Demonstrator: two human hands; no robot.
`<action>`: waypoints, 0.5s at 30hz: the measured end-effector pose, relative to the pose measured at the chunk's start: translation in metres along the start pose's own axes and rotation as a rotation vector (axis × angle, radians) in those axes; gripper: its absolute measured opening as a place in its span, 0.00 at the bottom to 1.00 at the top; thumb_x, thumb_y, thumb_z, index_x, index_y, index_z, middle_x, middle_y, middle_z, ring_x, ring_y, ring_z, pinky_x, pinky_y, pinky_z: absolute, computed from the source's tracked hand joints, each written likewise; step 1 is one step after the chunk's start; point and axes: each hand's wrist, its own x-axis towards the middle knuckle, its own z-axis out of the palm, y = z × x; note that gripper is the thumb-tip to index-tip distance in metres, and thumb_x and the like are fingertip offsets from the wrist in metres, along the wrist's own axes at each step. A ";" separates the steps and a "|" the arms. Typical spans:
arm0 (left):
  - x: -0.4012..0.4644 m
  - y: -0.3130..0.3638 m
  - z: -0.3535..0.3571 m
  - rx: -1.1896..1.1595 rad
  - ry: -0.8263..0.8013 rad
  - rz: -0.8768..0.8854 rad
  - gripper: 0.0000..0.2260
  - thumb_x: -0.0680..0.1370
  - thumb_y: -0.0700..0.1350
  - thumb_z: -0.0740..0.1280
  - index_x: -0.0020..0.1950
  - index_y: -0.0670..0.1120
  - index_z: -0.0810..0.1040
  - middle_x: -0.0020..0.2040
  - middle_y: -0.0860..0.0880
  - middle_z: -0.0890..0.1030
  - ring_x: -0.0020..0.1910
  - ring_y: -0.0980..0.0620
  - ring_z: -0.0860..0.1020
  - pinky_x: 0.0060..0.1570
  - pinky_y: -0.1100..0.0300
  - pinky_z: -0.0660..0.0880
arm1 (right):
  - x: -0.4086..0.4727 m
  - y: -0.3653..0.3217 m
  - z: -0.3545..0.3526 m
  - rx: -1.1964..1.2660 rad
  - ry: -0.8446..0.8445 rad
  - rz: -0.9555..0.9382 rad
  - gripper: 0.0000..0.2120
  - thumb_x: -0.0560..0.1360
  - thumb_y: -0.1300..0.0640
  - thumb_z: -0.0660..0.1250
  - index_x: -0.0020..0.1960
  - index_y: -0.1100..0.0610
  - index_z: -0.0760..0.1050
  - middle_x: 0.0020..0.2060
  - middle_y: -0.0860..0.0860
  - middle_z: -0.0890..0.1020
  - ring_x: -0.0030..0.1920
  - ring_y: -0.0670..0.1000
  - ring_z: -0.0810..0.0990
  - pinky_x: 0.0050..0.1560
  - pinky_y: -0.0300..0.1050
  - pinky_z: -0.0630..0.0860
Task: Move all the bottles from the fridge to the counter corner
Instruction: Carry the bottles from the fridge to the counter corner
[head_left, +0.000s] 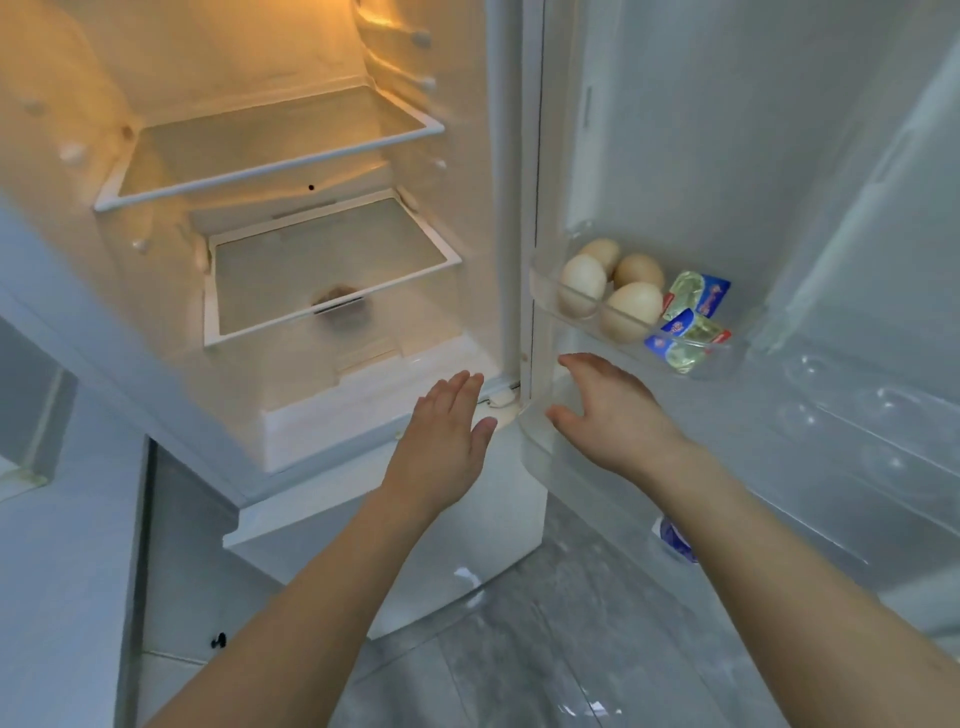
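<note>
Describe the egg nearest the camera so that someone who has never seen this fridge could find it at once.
Start at the open fridge door on the right and find its clear door shelf. Four eggs sit at its left end; the nearest egg is the front one, lying next to the blue-and-yellow packets.

We face an open fridge (311, 426) with its door (727, 156) swung wide to the right. Inside, above the fridge's white base ledge, two glass shelves (270, 140) lie bare, leaving open reach between them. On the door, eggs (631, 306) and small packets (696, 296) fill the clear door bin (727, 358). Our hands (441, 441) hover open below that bin, either side of the door hinge edge.
</note>
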 end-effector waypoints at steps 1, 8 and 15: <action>-0.003 0.008 0.002 -0.008 0.000 0.007 0.24 0.83 0.52 0.54 0.78 0.47 0.55 0.78 0.49 0.56 0.77 0.49 0.52 0.75 0.51 0.51 | -0.007 0.006 -0.003 -0.002 -0.008 -0.002 0.29 0.78 0.48 0.61 0.76 0.55 0.58 0.73 0.52 0.64 0.71 0.54 0.64 0.71 0.46 0.60; -0.034 0.064 0.027 -0.006 0.062 -0.036 0.23 0.83 0.51 0.56 0.76 0.44 0.61 0.76 0.46 0.61 0.75 0.48 0.57 0.73 0.58 0.51 | -0.056 0.050 -0.018 0.036 -0.013 -0.075 0.27 0.77 0.47 0.62 0.73 0.55 0.61 0.70 0.52 0.68 0.68 0.54 0.68 0.67 0.49 0.66; -0.058 0.112 0.050 -0.005 0.080 -0.111 0.23 0.83 0.51 0.57 0.75 0.43 0.62 0.75 0.45 0.63 0.74 0.47 0.59 0.73 0.57 0.53 | -0.103 0.091 -0.026 0.085 -0.140 -0.078 0.30 0.78 0.47 0.62 0.75 0.55 0.57 0.72 0.51 0.64 0.69 0.52 0.67 0.64 0.46 0.67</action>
